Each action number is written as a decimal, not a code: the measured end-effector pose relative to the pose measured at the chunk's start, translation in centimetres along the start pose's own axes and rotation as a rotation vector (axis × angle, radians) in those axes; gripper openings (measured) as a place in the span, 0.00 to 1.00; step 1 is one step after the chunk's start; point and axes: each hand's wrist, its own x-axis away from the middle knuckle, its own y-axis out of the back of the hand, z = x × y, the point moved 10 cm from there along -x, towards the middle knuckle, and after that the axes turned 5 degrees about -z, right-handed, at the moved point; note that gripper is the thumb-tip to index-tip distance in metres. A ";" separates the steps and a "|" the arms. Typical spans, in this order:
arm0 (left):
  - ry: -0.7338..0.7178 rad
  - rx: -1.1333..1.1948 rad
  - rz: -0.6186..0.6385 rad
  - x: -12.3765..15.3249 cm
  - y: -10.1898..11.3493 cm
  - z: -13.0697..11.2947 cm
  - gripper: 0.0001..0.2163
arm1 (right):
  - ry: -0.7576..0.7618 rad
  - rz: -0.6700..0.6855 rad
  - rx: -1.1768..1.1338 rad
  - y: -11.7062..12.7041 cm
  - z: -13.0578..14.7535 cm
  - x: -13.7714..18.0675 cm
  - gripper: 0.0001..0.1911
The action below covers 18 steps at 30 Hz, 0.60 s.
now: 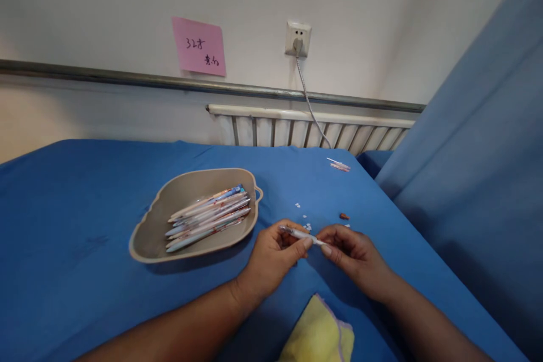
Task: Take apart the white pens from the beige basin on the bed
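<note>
Both hands meet over the blue-covered table. My left hand is closed round a slim white pen, thumb and fingers pinching its barrel. My right hand pinches the pen's right end with its fingertips. Left of the hands stands a beige tray holding several white and light-blue pens laid side by side.
Small white bits and a small brown piece lie just beyond the hands. More pen parts rest near the far edge. A yellow cloth lies at the near edge. A blue curtain hangs at right; radiator, socket and pink note behind.
</note>
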 end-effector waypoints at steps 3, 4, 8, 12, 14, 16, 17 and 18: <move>0.004 0.009 0.023 0.1 -0.2 0.1 0.11 | 0.005 0.016 -0.017 -0.2 0.1 0.0 0.10; 0.004 0.011 0.030 0.1 -0.3 0.2 0.11 | 0.008 0.019 -0.019 -0.3 0.2 0.0 0.10; 0.024 0.015 0.044 -0.1 -0.4 0.7 0.12 | 0.002 -0.008 -0.019 -0.1 0.1 0.0 0.09; 0.056 0.008 0.069 -0.3 -0.5 1.3 0.13 | -0.021 -0.033 -0.057 0.0 0.0 0.1 0.10; 0.075 0.001 0.088 -0.3 -0.6 1.5 0.13 | -0.040 -0.035 -0.083 0.0 0.0 0.1 0.10; 0.094 -0.003 0.103 -0.3 -0.7 1.7 0.13 | -0.071 -0.029 -0.118 -0.1 -0.2 0.2 0.11; 0.104 -0.002 0.109 -0.4 -0.7 1.8 0.13 | -0.088 -0.023 -0.141 -0.2 -0.4 0.2 0.12; 0.113 0.001 0.119 -0.4 -0.7 1.9 0.13 | -0.103 -0.016 -0.165 -0.3 -0.6 0.2 0.13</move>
